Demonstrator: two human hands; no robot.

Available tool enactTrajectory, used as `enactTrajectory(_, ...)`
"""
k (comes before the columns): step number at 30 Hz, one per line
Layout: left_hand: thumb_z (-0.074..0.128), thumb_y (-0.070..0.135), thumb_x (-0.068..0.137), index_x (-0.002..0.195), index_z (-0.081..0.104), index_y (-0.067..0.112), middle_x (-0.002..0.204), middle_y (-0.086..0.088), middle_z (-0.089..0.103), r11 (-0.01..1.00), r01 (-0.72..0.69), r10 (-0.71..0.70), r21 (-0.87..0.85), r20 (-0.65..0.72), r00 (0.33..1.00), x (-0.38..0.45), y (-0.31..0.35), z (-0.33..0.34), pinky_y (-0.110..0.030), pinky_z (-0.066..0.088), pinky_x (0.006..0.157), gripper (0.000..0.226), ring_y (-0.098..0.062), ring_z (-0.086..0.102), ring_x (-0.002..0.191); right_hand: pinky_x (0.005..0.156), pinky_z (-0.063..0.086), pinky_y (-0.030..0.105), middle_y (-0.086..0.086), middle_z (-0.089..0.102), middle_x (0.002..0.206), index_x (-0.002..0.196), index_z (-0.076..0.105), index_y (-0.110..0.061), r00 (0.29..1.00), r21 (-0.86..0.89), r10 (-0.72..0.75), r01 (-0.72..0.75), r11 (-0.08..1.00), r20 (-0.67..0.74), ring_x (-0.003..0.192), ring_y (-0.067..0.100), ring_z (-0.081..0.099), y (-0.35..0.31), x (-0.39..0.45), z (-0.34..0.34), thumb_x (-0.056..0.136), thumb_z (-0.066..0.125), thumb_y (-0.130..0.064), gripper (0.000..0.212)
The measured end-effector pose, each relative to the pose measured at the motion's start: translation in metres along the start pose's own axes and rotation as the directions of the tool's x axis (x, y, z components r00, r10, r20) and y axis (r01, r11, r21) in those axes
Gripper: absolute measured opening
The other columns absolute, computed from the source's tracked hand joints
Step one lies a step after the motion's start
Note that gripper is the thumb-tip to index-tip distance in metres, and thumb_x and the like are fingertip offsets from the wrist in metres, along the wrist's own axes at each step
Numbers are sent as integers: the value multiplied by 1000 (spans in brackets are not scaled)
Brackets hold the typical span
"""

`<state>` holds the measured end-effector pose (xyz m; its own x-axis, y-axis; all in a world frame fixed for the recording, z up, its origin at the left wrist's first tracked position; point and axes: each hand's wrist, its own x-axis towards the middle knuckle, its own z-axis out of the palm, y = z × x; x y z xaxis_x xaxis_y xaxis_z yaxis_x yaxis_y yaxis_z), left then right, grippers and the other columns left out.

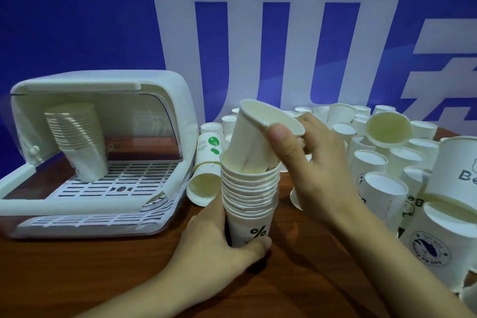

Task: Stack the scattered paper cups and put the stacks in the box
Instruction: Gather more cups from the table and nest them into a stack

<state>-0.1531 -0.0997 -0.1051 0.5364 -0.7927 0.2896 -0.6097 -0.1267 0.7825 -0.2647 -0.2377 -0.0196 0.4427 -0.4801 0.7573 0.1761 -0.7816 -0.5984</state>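
Paper was the whole story: the single paper cup [255, 137] in the right hand [312, 162] looked feather-light and thin-walled, pinched at its rolled rim between thumb and fingers, tilted, with its base already dipping into the mouth of the growing stack [249, 196]. That rim was the sensible hold, I judged, being the stiffest part; a squeeze on the wall would likely dent it. The left hand [219, 237] was wrapped round the bottom cup of the stack, the one with the percent mark, steadying it upright on the brown table [77, 273]. Nested like that, the stack probably handled as one stiff column, though a tilt could let it slide apart, so a grip low down with a hand on top seemed wise for the carry. To the left sat the white box [165, 100], lid swung up, its slotted tray showing, and an earlier stack [77, 142] leaned inside against the left side, leaving room to its right. Between stack and box lay a fallen cup [201, 190] on its side and a green-printed cup [207, 147] close against the box wall, both in the likely path. Off to the right crowded the loose cups [374, 162], mostly upside down, some piled and tipped, near enough for an elbow to topple.
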Motion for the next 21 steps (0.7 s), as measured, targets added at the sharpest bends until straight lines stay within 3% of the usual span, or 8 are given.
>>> enactTrajectory(4, 78, 65, 65, 121, 56, 53, 119, 37, 66, 1000, -24, 24, 20, -7, 1000, 0, 2, 1, -33, 54, 98, 62, 12, 61, 113, 87, 39, 20, -13, 60, 101, 114, 68, -29, 996, -72, -16, 22, 997, 90, 104, 5, 57, 5, -3, 0, 82, 29, -90, 79)
enactTrajectory(6, 78, 66, 64, 120, 55, 54, 118, 38, 66, 999, -25, 25, 26, -11, 1000, 0, 2, 0, -32, 54, 97, 61, 13, 61, 111, 90, 39, 16, -17, 62, 109, 124, 65, -27, 996, -13, 6, -5, 1000, 85, 109, 1, 57, 6, -2, 0, 86, 30, -85, 77)
enactTrajectory(9, 79, 65, 64, 119, 54, 56, 117, 38, 66, 999, -24, 23, 23, 1, 1000, 0, 3, -1, -32, 55, 97, 61, 13, 62, 110, 88, 44, 23, -14, 65, 103, 113, 70, -22, 997, -1, -34, 34, 999, 72, 104, 8, 61, 6, -1, -1, 94, 39, -59, 52)
enactTrajectory(13, 80, 63, 67, 123, 54, 54, 119, 36, 66, 999, -26, 26, 19, 5, 1000, 1, 3, -1, -34, 55, 98, 62, 10, 63, 113, 89, 43, 44, -10, 64, 98, 104, 76, -23, 982, -202, -119, 147, 968, 146, 100, 17, 58, 12, -2, 1, 94, 45, -53, 44)
enactTrajectory(18, 81, 60, 68, 122, 57, 51, 117, 34, 68, 1000, -11, 11, 12, 18, 1000, 1, 4, -1, -33, 55, 97, 60, 11, 64, 111, 93, 41, 42, -11, 66, 100, 104, 77, -23, 974, -178, -98, 134, 975, 202, 103, 16, 56, 12, -1, -3, 93, 40, -61, 54)
enactTrajectory(21, 80, 60, 65, 116, 61, 48, 113, 34, 70, 1000, 6, -6, 17, 17, 1000, 0, 5, -1, -31, 56, 94, 56, 12, 64, 106, 86, 45, 44, 6, 70, 96, 99, 74, -5, 990, -171, 60, -37, 985, 130, 93, 21, 60, 17, 7, -15, 91, 28, -68, 78)
